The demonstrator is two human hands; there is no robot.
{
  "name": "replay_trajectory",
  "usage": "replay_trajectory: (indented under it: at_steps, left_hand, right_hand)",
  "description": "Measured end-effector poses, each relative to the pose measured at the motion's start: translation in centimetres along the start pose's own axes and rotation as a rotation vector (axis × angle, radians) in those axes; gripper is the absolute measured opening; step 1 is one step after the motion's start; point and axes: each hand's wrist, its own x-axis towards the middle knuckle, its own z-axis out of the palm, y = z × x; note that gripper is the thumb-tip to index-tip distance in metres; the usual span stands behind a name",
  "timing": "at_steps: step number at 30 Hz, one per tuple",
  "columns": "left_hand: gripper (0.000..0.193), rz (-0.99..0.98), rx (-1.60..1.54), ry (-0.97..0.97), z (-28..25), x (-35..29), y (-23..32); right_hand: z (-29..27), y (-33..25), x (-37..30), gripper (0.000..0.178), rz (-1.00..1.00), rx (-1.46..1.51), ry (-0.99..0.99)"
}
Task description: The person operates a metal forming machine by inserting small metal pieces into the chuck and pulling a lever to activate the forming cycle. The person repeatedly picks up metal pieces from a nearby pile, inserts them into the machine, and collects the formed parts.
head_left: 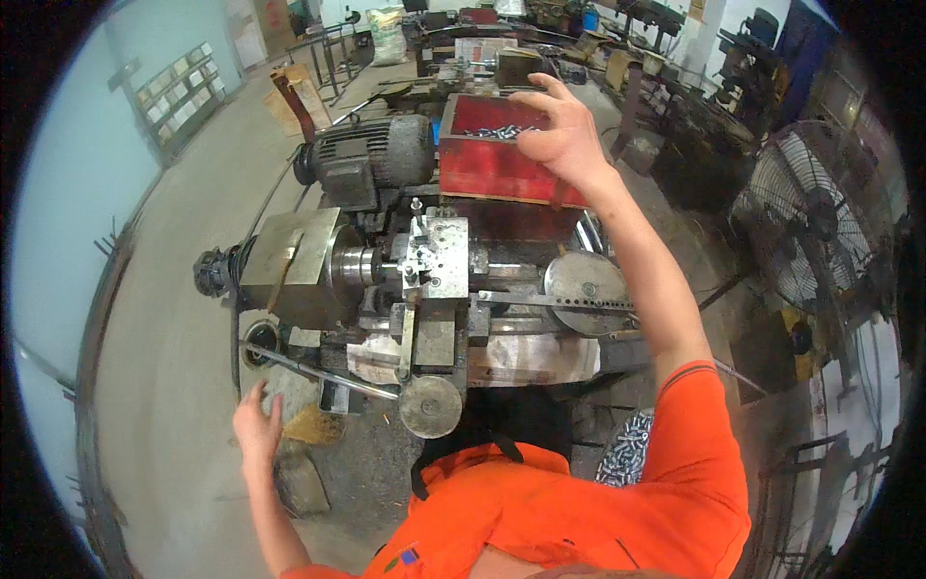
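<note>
My right hand [567, 140] is raised over the right side of a red box [511, 172] that holds small shiny metal parts [497, 131]. Its fingers are spread apart, and nothing shows between them. Low on the left, my left hand [258, 425] hangs open beside the machine, thumb apart from the fingers. The nearest part to it is a long metal lever [318, 369], which it does not touch. Between my hands stands a small lathe-like machine with a metal block [446, 256], a headstock cover [289, 249] and a round disc [430, 406] at its near end.
An electric motor [376, 152] sits behind the headstock. A larger round plate [585, 289] lies on the machine's right. More metal parts fill a container [627, 452] by my right side. A large fan [805, 212] stands at right, and a broom head [313, 425] lies on the floor.
</note>
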Motion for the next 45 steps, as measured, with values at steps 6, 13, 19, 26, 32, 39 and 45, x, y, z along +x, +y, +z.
replay_trajectory:
  at_steps: [6,13,19,26,32,39,45]
  left_hand:
    - [0.032,0.226,-0.121,-0.297,4.8,5.8,7.7]
    - [0.025,0.116,-0.337,-0.407,15.9,6.5,5.2]
    - [0.021,0.018,-0.484,-0.518,15.9,6.8,5.8]
    - [0.025,0.017,-0.432,-0.394,15.4,6.4,6.2]
    - [0.026,0.044,-0.395,-0.417,16.0,6.8,4.6]
    - [0.026,0.096,-0.337,-0.295,16.5,6.5,4.5]
    - [0.026,0.116,-0.343,-0.219,16.3,6.1,5.3]
  right_hand:
    - [-5.6,6.2,-8.3,0.046,0.116,-0.091,-0.097]
    - [-16.4,8.7,-31.0,0.041,0.803,-0.257,-0.227]
    - [-19.8,6.5,-52.1,0.033,1.233,-0.404,-0.505]
    - [-13.4,6.1,-57.3,0.027,1.115,-0.506,-1.021]
    - [-11.7,7.1,-58.0,0.031,1.025,-0.590,-1.109]
    - [-12.3,7.6,-59.1,0.033,1.165,-0.531,-0.980]
    - [-12.7,7.8,-59.7,0.035,1.156,-0.469,-0.884]
